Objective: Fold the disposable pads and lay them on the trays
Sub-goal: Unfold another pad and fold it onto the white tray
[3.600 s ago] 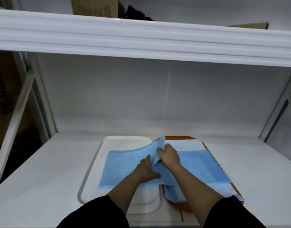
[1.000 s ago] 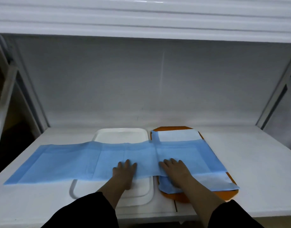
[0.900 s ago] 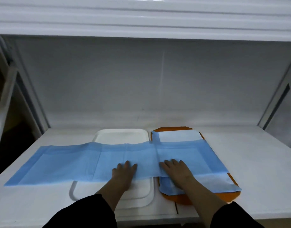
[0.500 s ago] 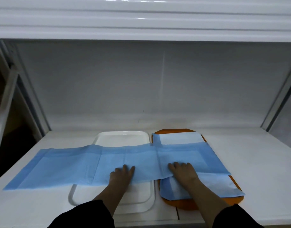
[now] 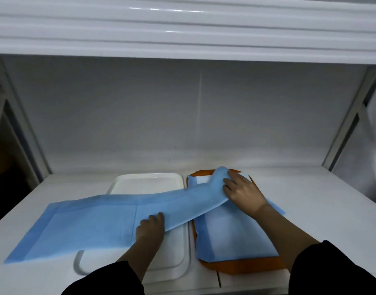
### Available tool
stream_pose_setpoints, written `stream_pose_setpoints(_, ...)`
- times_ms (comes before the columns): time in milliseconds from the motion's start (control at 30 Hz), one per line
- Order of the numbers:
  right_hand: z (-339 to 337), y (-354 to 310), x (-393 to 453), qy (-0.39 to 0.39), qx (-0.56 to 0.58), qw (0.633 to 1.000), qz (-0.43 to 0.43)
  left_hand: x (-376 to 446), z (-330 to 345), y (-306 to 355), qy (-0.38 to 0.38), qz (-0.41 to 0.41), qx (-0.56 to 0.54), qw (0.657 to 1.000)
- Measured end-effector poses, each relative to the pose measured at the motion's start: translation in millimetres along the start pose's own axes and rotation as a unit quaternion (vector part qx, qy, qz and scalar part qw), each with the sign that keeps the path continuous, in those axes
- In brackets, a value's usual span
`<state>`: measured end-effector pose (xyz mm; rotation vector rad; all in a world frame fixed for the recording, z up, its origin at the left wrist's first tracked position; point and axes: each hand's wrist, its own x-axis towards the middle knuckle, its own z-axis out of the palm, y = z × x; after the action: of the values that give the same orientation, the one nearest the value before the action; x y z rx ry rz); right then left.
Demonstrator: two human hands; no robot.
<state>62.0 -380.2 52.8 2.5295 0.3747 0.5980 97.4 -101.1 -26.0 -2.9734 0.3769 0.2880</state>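
Note:
A long blue disposable pad lies stretched from the shelf's left side across the white tray toward the orange tray. My right hand grips its right end and lifts it over the far part of the orange tray. My left hand holds the pad's near edge above the white tray, fingers tucked under the sheet. A second pad, folded with its pale side up, lies flat on the orange tray.
The trays sit side by side on a white shelf with a white back wall. Another shelf board hangs low overhead. Slanted metal struts frame both sides, with a dark gap at the left.
Both hands were pressing flat on the spread pad. Now my right hand has picked up the pad's right end and raised it farther back, uncovering the folded pad; my left hand has gripped the near edge.

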Motion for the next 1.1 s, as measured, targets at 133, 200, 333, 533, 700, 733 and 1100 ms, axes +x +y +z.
stream_pose_setpoints(133, 19.1, 15.6, -34.9, -0.010, 0.012, 1.000, 0.023, 4.8, -6.7, 21.3, 0.016, 0.029, -0.009, 0.999)
stream_pose_setpoints(200, 26.1, 13.8, -52.5, -0.023, 0.042, 0.998, 0.038, 5.9, -5.8, 30.5, 0.009, 0.042, -0.010, 0.999)
stream_pose_setpoints(333, 29.2, 10.1, -73.8, -0.048, 0.129, 0.970, 0.199, 6.8, -0.5, 35.4, 0.002, 0.052, -0.012, 0.999)
stream_pose_setpoints(533, 25.9, 14.7, -78.2, -0.225, 0.074, 0.938, 0.254, 6.8, -3.5, 32.3, -0.007, 0.053, -0.017, 0.998)
stream_pose_setpoints(700, 11.2, 14.4, -46.1, -0.206, 0.145, 0.905, 0.343, 5.4, -11.8, 33.4, 0.000, 0.042, -0.017, 0.999)
stream_pose_setpoints(733, 9.8, 15.4, -41.3, -0.180, 0.177, 0.896, 0.365, 5.1, -14.0, 34.4, 0.006, 0.039, -0.026, 0.999)
stream_pose_setpoints(1100, 30.3, 55.8, -71.6, -0.013, 0.181, 0.899, 0.398, 6.4, -26.7, 61.1, 0.047, 0.029, -0.106, 0.993)
